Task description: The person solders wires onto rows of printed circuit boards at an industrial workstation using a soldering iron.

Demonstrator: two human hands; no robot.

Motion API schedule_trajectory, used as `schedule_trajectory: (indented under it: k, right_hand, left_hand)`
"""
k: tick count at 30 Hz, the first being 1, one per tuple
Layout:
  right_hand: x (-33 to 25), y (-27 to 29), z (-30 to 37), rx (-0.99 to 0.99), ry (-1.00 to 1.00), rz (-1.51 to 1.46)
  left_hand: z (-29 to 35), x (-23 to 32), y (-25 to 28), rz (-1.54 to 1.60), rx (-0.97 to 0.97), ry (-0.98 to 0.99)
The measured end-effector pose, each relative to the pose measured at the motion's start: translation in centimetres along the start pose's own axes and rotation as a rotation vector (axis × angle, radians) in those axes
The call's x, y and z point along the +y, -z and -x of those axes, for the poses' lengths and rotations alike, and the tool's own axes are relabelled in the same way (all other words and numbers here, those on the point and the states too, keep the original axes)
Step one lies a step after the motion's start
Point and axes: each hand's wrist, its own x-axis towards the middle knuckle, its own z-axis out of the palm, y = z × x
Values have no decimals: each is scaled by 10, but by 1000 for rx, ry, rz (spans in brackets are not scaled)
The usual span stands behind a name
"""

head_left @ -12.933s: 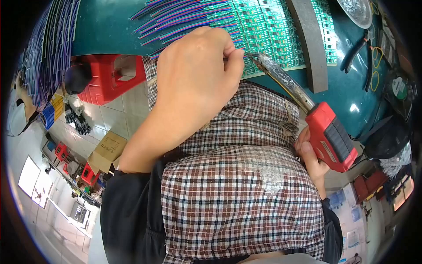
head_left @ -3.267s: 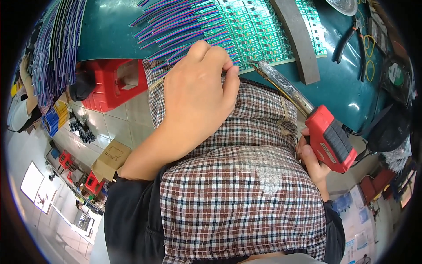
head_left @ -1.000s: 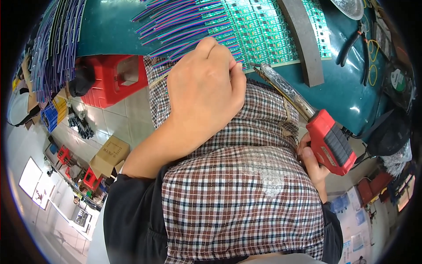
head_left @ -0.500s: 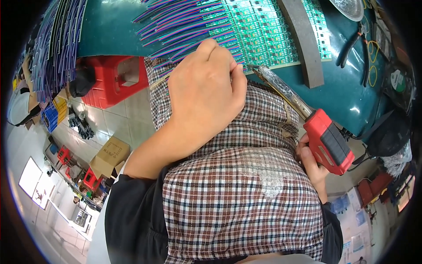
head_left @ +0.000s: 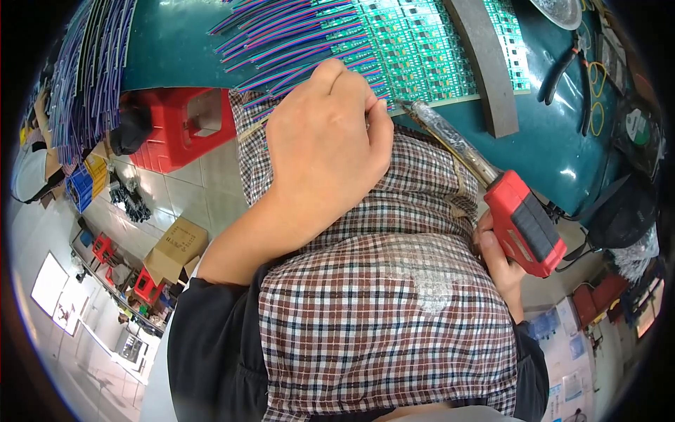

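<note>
My left hand (head_left: 325, 137) is closed in a pinch at the near edge of a panel of green circuit boards (head_left: 429, 60). Its fingertips, and whatever is between them, are hidden behind the hand. Thin multicoloured wires (head_left: 281, 42) fan out leftward from the boards, some running under this hand. My right hand (head_left: 500, 264) is wrapped round the red and black handle of a soldering iron (head_left: 520, 218). The iron's metal barrel slants up and left, with its tip close to the board edge, beside my left thumb. Whether the tip touches anything I cannot tell.
A dark flat bar (head_left: 487, 70) lies across the boards. Cutting pliers (head_left: 562, 77) and a metal dish (head_left: 560, 13) are at the right of the green table (head_left: 176, 49). Bundled wires (head_left: 91, 77) hang at far left. Below are a red stool (head_left: 169, 141) and a cardboard box (head_left: 176, 246).
Very little differs. The boards and wires sit slightly further left in view, and my left hand has shifted a touch left. The soldering iron stays in nearly the same place.
</note>
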Motion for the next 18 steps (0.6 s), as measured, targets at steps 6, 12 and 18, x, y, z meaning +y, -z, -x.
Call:
schedule_trajectory:
  k: [6,12,18]
  right_hand:
    - [4,-1,4,69,-16,-122]
    - [7,4,6,5,1,-29]
    - [13,12,5,-79,74,23]
  left_hand:
    - [0,0,1,-16,11,-14]
    - [0,0,2,-48,11,-23]
    - [-1,2,3,-66,16,-34]
